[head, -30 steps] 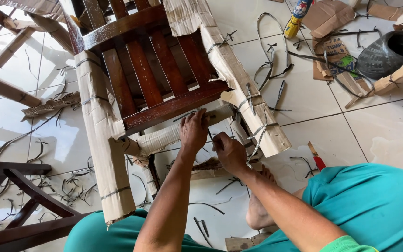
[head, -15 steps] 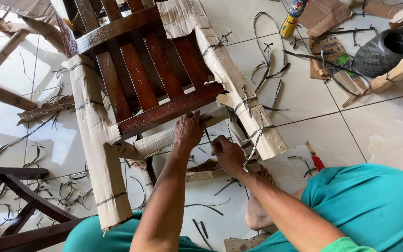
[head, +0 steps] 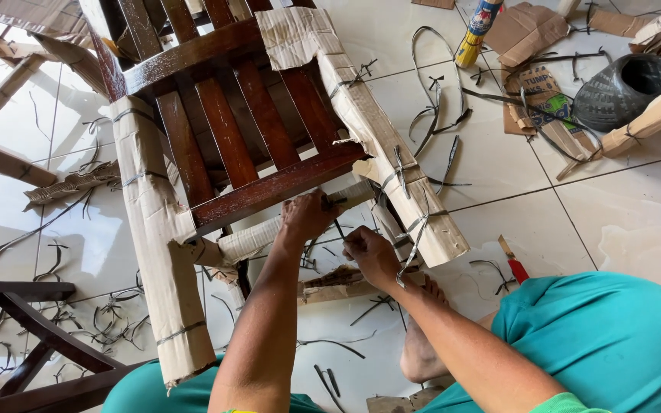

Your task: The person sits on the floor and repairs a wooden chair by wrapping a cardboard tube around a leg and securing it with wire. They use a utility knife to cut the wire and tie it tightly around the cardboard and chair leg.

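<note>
While strips of black strapping [head: 78, 329] lie scattered over the glossy white tile floor [head: 499, 160], a person in teal trousers [head: 598, 336] sits low beside a dark, varnished wooden chair [head: 223, 138] lying tipped over, its flat slats running from lower left toward upper right. At far left a second dark wood frame [head: 24, 336] rests on the tiles. The chair's near leg [head: 158, 245], a long squared post swathed in creased brown corrugated cardboard and cinched with thin bands, points down toward the person's knee; a matching wrapped leg [head: 392, 160] slants from the chair's upper middle down to the right. Between them a cardboard-wrapped crossbar [head: 269, 233] lies nearly level, its long axis running left to right just beneath the reddish seat rail. The left hand [head: 305, 216] is curled closed over this crossbar, fingers pressed around the wrapping. Just to its right the right hand [head: 370, 256] is bunched, fingertips pinching a thin dark tool or strap end [head: 338, 228]; which, one cannot tell. Farther right, a red-handled knife [head: 514, 264] lies on the tile, torn cardboard sheets [head: 529, 30] sit beside a yellow and blue spray can [head: 476, 27], and a round black woven basket [head: 625, 88] lies on its side, its contents hidden in shadow.
</note>
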